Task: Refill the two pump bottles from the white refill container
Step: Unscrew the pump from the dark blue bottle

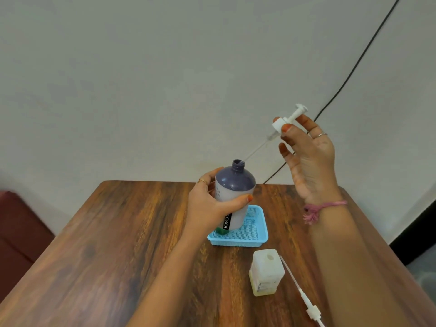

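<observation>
My left hand [212,206] grips a round bottle [233,185] with a purple top and whitish body, held upright above the blue tray [257,239]. Its neck is open. My right hand [309,159] pinches a white pump head [286,121] up and to the right of the bottle; the tip of the pump's thin dip tube [256,149] is at the bottle's mouth. A square whitish bottle [266,272] with an open top stands on the table nearer me. A second white pump [304,298] lies beside it on the right. No white refill container shows apart from these.
The wooden table [118,244] reaches the wall behind. A black cable [349,74] runs down the wall to the table's back edge. A dark red seat [18,232] sits at the left, and floor shows at the far right.
</observation>
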Available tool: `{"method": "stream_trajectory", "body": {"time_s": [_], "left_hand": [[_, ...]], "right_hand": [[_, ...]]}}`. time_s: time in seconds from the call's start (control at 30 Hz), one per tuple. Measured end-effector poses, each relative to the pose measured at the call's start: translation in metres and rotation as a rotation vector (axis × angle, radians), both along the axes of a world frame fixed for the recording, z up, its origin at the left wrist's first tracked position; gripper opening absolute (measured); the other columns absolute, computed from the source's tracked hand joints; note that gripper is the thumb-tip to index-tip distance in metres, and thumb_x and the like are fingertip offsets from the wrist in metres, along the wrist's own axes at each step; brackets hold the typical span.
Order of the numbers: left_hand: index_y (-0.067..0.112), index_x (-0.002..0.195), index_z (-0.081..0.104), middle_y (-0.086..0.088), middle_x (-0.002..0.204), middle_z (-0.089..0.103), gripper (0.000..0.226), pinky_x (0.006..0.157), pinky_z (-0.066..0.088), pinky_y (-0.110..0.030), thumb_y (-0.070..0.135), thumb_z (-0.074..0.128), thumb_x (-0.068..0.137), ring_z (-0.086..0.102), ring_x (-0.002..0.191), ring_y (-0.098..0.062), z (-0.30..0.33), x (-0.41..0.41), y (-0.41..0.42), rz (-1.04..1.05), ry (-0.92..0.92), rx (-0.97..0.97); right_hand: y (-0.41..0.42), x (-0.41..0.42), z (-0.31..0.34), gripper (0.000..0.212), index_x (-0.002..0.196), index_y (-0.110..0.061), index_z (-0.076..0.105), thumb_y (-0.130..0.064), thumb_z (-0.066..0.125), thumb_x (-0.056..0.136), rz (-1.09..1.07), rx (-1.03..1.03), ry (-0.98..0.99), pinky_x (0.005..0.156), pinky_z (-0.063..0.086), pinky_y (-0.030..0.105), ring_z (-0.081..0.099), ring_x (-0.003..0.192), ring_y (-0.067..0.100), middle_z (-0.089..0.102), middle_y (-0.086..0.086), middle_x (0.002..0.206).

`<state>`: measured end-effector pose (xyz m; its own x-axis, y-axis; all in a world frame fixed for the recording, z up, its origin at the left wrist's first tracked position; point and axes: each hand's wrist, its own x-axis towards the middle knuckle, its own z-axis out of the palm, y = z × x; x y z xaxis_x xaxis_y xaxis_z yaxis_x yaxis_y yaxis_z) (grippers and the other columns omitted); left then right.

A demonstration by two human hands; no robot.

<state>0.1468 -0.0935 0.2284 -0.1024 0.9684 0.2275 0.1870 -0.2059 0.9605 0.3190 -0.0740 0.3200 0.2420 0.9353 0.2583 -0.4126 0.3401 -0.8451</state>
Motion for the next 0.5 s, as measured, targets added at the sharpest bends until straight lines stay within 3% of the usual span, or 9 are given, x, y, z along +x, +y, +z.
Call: {"method": "stream_trajectory", "body": {"time_s": [0.2, 0.5], "left_hand": [[0.025, 0.125, 0.056, 0.013, 0.111, 0.066, 0.078, 0.079, 0.060, -0.028, 0.024, 0.094, 0.057, 0.065, 0.098, -0.003, -0.005, -0.002, 0.000, -0.007, -0.002, -0.017], [0.023, 0.125, 0.055, 0.012, 0.112, 0.065, 0.078, 0.073, 0.058, -0.020, 0.023, 0.093, 0.057, 0.066, 0.097, -0.004, -0.009, -0.006, 0.001, -0.005, -0.001, -0.023]], "right_hand": [[0.004, 0.009, -0.004, 0.044, 0.128, -0.015, 0.057, -0.011, 0.068, 0.086, -0.024, -0.036, 0.091, 0.071, 0.050, 0.021, 0.062, 0.079, 0.004, 0.070, 0.009, 0.116], [0.010, 0.027, -0.003, 0.044, 0.128, -0.013, 0.058, -0.010, 0.068, 0.086, -0.072, -0.033, 0.155, 0.073, 0.050, 0.023, 0.061, 0.078, 0.005, 0.068, 0.010, 0.121]]}}
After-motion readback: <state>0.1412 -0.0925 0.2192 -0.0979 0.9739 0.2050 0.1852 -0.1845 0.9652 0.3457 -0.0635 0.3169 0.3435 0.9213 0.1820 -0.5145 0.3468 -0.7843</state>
